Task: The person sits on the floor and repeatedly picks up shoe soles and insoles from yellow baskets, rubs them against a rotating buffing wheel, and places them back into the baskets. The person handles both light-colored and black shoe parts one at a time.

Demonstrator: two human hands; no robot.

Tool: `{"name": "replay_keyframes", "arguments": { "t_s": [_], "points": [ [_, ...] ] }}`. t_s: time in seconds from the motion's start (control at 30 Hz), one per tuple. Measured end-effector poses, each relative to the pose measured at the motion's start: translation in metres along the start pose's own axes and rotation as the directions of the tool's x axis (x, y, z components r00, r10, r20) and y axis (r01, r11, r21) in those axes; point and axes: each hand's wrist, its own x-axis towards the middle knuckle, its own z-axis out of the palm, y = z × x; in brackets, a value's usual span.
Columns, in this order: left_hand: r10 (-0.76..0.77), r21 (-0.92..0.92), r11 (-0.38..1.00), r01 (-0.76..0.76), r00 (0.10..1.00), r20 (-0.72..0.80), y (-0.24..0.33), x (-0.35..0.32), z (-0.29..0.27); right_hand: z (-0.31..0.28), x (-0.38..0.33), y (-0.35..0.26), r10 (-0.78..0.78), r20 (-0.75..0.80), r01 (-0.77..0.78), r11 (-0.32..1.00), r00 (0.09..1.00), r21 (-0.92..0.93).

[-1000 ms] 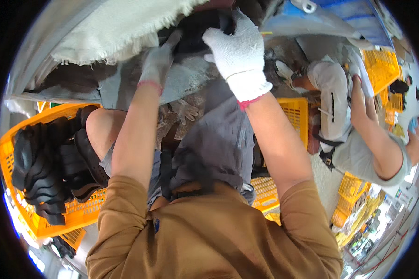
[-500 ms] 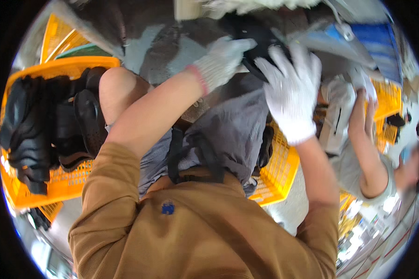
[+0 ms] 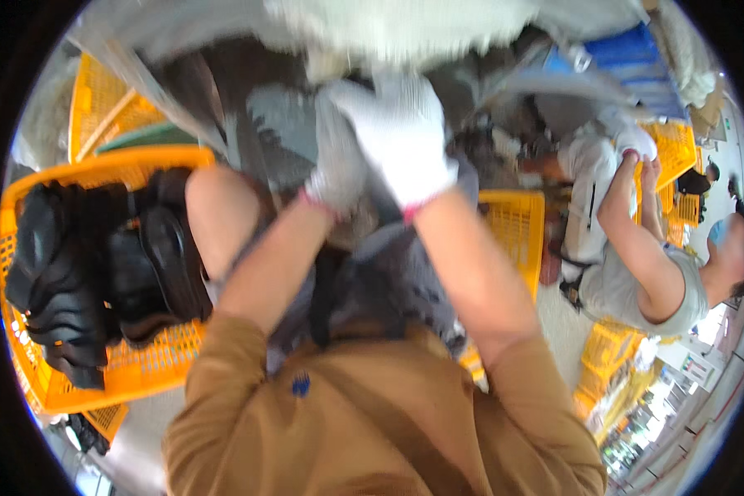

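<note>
My left hand (image 3: 337, 157) and my right hand (image 3: 405, 140), both in white knitted gloves, are drawn together in front of me, the right overlapping the left. Their fingers look closed, but the tips are blurred and partly hidden. Whatever they hold, if anything, does not show. Right beyond the fingertips is a fluffy white mass (image 3: 413, 29), smeared by motion. Below it lies a grey surface with dark patches (image 3: 277, 124). At my left an orange basket (image 3: 124, 395) holds several black pieces of footwear (image 3: 132, 256) that look like soles.
A second orange basket (image 3: 517, 227) stands beside my right leg. Farther right sits another person (image 3: 661, 273) in a grey sleeveless top, wearing gloves. Yellow crates (image 3: 612, 355) and a blue ribbed container (image 3: 636, 62) are on that side. Another orange crate (image 3: 112, 103) is at the far left.
My hands have come together, the right moving left from its spread-fingered position. The black object that was at the left hand no longer shows. The view has shifted, and more of the white mass is visible.
</note>
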Motion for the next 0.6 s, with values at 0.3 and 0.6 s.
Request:
{"name": "replay_keyframes", "arguments": {
  "t_s": [0.3,0.6],
  "points": [
    [0.014,-0.146,0.989,0.005,0.992,0.125,0.031,0.032,0.015,-0.027,-0.001,-0.027,0.221,0.494,-0.468,0.756,0.841,0.457],
    [-0.063,-0.290,0.955,0.065,0.998,0.018,-0.016,0.003,0.006,-0.037,-0.111,-0.037,0.217,0.196,-0.234,0.970,0.956,0.071]
  ]
}}
